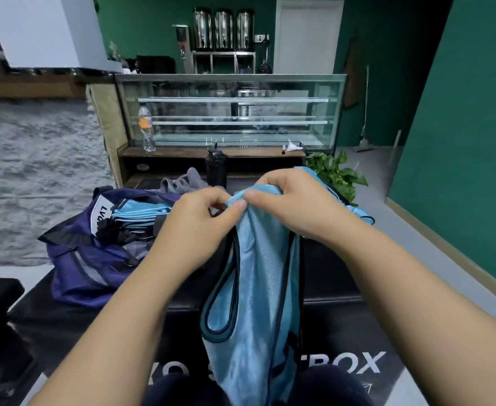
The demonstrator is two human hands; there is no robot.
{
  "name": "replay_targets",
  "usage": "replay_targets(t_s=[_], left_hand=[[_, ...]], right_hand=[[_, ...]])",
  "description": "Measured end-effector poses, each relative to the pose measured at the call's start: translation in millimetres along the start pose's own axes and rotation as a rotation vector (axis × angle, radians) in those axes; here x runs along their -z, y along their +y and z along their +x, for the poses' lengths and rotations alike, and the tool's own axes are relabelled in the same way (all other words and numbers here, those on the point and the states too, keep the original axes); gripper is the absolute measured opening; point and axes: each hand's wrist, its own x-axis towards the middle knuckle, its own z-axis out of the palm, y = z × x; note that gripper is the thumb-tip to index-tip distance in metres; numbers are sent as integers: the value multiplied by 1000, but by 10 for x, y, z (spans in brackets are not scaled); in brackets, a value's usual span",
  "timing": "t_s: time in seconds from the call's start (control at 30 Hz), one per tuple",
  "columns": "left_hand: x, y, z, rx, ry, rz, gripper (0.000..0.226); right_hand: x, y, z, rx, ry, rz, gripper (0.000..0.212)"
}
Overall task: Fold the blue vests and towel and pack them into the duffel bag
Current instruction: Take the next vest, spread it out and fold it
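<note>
Folded vests (137, 213) lie in the duffel bag (80, 276), left of the hanging vest (258, 288).

The black box (343, 332) reads "BOX" in white, partly hidden; the duffel bag's (74, 276) white label (102, 213) shows "LV".

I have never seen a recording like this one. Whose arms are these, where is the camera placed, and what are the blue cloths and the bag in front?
There is no machine here. The arms belong to a person, and the single camera sits on that person's head, looking forward and down.

The left hand and the right hand both pinch the top edge of a light blue vest with dark trim; it hangs down toward the person's lap.

To the left, on a black surface, lies an open navy duffel bag with folded blue vests already inside. Behind it lies a grey cloth, perhaps the towel, beside a black bottle. More blue fabric lies behind the right hand.
</note>
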Motion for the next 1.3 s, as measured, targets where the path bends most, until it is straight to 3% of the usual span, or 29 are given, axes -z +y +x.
replay_targets(t_s=[0.1, 0.33, 0.4, 0.5, 0.63, 0.73, 0.9, 1.0, 1.07, 1.13, 1.2, 1.3], left_hand=[[-68, 13, -7, 44, -203, -131, 11], [-161, -234, -150, -62, -739, 740, 32], [-96, -311, -178, -111, -759, 896, 27], [96, -306, -123, -305, -657, 984, 33], [324, -308, 30, -596, -500, 800, 39], [391, -326, 55, -659, -463, 698, 58], [405, -271, -50, -579, -434, 482, 80], [353, -333, -116, -458, -338, 300, 55], [291, -310, -158, -344, -252, 168, 13], [209, -289, -182, -256, -147, 37, 27], [146, -326, -161, -136, -103, -88, 27], [34, -506, -92, 24, -167, -285, 24]], right_hand=[[74, -6, 45, 58, 60, 12, 16], [390, 182, 164, 8, 300, 94, 10], [507, 259, 177, -28, 290, 74, 12], [649, 326, 145, -66, 286, -8, 17], [814, 250, 70, -32, 396, 3, 15], [881, 198, 14, -20, 392, -7, 14], [906, 166, -41, 5, 366, -45, 16], [884, 170, -40, 22, 378, -38, 15], [881, 178, -16, 34, 401, -28, 14], [884, 196, 23, 43, 416, -9, 14], [876, 235, 82, 47, 425, 1, 15], [817, 357, 222, 32, 403, 2, 13]])
